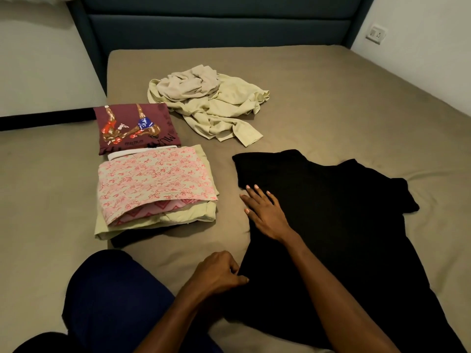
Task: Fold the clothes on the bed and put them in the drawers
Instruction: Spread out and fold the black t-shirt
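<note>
A black garment (339,225) lies spread flat on the bed (331,93), filling the lower right of the frame, one short sleeve sticking out toward the right edge. The right hand (265,212) rests on its left part, fingers straight and spread, palm down on the cloth, grasping nothing. The left hand (219,272), at lower centre, has its fingers curled and pinches the garment's left edge. Left of centre sits a folded stack (155,189) topped by a cream cloth with a pink floral print, over a pink patterned layer and pale green pieces, with a dark piece showing under its lower edge. Just above it, touching its upper edge, lies a folded maroon shirt (135,127) with printed figures. At upper centre a crumpled heap of beige and pale green clothes (206,103) lies unfolded, apart from the black garment. A dark blue trouser knee (109,301) fills the lower left. A padded headboard (219,26) runs along the top, with a wall socket (376,34) at upper right.
</note>
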`<move>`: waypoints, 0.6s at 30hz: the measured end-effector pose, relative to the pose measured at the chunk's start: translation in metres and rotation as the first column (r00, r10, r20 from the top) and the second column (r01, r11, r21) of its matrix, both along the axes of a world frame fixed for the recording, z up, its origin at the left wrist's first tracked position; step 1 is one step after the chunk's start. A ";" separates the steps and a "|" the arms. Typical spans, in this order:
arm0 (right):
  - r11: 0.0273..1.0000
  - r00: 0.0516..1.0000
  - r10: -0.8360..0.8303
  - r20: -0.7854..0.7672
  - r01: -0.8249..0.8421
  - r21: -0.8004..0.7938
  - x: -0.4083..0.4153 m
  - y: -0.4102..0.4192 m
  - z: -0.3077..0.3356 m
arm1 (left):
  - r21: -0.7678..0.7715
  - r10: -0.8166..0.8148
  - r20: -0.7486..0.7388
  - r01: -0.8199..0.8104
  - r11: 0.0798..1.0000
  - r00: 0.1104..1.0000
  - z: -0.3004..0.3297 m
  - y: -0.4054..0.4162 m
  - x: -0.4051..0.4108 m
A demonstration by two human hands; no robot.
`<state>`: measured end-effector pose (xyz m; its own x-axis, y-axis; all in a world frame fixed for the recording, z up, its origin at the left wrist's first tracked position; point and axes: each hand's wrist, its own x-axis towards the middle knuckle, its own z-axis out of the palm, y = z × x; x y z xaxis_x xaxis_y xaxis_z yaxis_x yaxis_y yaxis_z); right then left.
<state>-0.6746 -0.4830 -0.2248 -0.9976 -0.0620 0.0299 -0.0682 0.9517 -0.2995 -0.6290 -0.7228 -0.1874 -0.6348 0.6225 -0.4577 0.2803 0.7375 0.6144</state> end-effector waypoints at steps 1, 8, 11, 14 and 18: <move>0.988 1.000 0.010 0.000 -0.010 -0.155 -0.001 0.001 0.002 | -0.030 -0.021 -0.007 0.021 0.999 1.000 -0.001 -0.002 0.002; 0.910 0.928 -0.351 -0.126 0.306 -0.280 -0.050 0.015 0.014 | -0.005 -0.056 0.375 0.063 0.998 0.925 0.001 -0.019 0.001; 0.955 0.954 -0.295 0.053 0.293 0.047 -0.071 0.002 0.009 | 0.029 -0.028 0.629 0.013 0.999 0.777 0.005 -0.026 -0.002; 0.958 0.969 -0.231 0.091 0.210 0.195 -0.072 -0.018 0.005 | -0.075 0.015 0.725 0.057 0.996 0.689 0.010 -0.023 -0.003; 0.985 0.986 -0.149 0.074 0.142 0.098 -0.039 -0.035 0.009 | -0.268 0.169 0.739 0.055 0.962 0.652 0.016 -0.020 -0.001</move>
